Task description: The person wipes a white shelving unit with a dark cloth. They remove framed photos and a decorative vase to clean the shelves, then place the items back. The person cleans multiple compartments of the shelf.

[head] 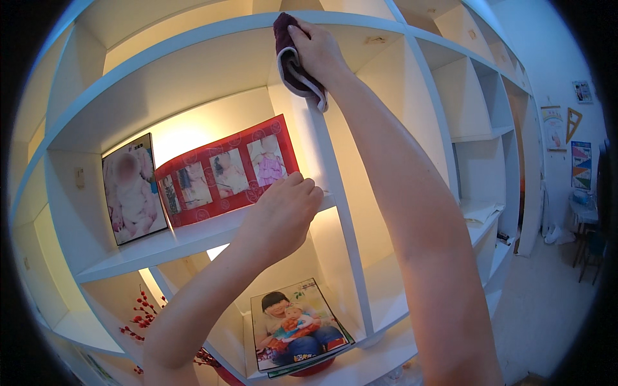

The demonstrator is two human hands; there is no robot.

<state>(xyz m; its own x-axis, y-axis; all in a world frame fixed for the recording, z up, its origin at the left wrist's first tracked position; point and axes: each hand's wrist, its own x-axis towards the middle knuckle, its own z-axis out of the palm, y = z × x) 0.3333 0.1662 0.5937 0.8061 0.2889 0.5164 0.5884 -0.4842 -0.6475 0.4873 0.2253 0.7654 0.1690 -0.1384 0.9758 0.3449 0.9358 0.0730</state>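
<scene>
My right hand is raised to the top edge of a white shelf unit and grips a folded dark maroon cloth with a pale border. Part of the cloth hangs down in front of an upright divider. Lower down, my left hand is curled in front of the right end of a red multi-photo panel; whether its fingers touch the panel or hold anything is hidden. Beside that panel, at its left, a framed photo leans inside the same compartment.
Framed photos lie stacked in the compartment below, partly over a red object. Red berry branches stand at the lower left. Papers rest on a shelf at the right. A table and a stool stand at the far right.
</scene>
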